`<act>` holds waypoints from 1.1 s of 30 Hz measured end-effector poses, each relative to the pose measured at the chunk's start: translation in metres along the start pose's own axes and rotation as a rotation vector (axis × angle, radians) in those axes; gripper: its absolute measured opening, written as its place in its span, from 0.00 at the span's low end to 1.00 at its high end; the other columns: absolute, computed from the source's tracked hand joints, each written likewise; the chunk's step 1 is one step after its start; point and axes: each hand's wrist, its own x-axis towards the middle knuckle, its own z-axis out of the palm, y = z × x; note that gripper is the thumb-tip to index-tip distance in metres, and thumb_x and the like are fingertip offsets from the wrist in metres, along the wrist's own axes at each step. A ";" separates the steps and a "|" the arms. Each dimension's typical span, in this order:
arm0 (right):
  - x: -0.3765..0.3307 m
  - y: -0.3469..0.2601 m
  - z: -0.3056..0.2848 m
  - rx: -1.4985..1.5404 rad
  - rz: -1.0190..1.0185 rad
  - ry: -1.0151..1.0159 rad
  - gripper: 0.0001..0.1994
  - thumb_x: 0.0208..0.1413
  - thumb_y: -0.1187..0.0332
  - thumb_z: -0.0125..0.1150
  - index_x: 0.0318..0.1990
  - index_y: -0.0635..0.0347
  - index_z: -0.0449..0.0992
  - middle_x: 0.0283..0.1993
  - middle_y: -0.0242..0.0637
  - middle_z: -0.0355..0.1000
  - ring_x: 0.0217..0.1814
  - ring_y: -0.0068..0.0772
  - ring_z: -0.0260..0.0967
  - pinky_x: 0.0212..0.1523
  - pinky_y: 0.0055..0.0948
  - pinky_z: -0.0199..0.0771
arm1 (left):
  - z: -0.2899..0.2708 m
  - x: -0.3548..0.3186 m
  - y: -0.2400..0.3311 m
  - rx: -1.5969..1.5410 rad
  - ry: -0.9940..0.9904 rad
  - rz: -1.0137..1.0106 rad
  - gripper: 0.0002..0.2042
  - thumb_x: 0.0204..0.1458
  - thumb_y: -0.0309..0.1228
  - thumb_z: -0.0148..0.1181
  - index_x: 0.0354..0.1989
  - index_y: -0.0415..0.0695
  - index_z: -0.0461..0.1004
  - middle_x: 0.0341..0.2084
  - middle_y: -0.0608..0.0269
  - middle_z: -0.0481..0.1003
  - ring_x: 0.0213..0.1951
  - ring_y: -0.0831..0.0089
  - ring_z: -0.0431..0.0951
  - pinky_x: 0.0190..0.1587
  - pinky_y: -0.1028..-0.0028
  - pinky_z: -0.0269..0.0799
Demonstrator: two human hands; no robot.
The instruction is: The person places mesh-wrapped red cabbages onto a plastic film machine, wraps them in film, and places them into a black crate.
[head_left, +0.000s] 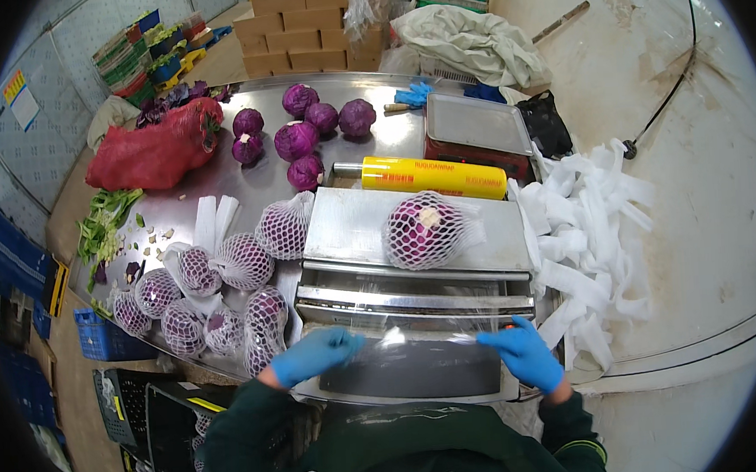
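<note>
A sheet of clear plastic film [418,330] is drawn out over the front of a metal wrapping machine [341,204]. My left hand [318,355], in a blue glove, pinches the film's left corner. At the right corner, my gloved right hand [525,354] has thumb and fingers closed on the film. Both hands are above the machine's dark grey plate [413,379]. On the machine's upper metal surface rests a red cabbage [425,229] in a white foam net, its pale cut stem facing up. A yellow film roll [433,177] lies behind it.
Several netted cabbages [245,261] sit at the left, with bare cabbages [296,141] and a red mesh sack [156,147] farther back. White foam nets [590,240] are heaped on the right. A weighing scale [478,126] stands behind the roll. Dark crates [178,430] stand lower left.
</note>
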 end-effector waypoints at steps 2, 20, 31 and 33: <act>-0.006 -0.037 -0.063 0.060 -0.161 -0.009 0.22 0.47 0.77 0.52 0.51 0.47 0.76 0.37 0.31 0.76 0.46 0.34 0.73 0.65 0.47 0.48 | -0.014 -0.039 0.036 -0.069 -0.165 -0.050 0.10 0.56 0.33 0.57 0.28 0.37 0.74 0.24 0.66 0.72 0.26 0.80 0.69 0.36 0.77 0.68; 0.221 0.119 0.008 0.247 -0.181 0.174 0.35 0.44 0.67 0.68 0.62 0.62 0.62 0.56 0.45 0.66 0.57 0.45 0.64 0.61 0.34 0.60 | -0.062 0.223 0.027 1.397 0.218 0.715 0.37 0.51 0.50 0.53 0.67 0.45 0.52 0.64 0.49 0.56 0.66 0.61 0.54 0.61 0.51 0.54; 0.114 0.049 -0.003 0.324 -0.157 -0.105 0.40 0.41 0.57 0.75 0.60 0.64 0.61 0.58 0.43 0.65 0.60 0.38 0.61 0.61 0.34 0.59 | 0.013 0.104 0.022 0.046 -0.048 0.517 0.59 0.38 0.45 0.73 0.68 0.33 0.32 0.53 0.48 0.70 0.53 0.62 0.72 0.59 0.71 0.64; 0.085 0.017 -0.005 0.442 -0.130 -0.184 0.39 0.42 0.55 0.74 0.59 0.64 0.63 0.59 0.45 0.65 0.62 0.42 0.59 0.62 0.35 0.58 | 0.030 0.070 0.008 0.192 -0.014 0.467 0.54 0.38 0.41 0.74 0.68 0.37 0.41 0.57 0.51 0.66 0.57 0.66 0.68 0.62 0.69 0.61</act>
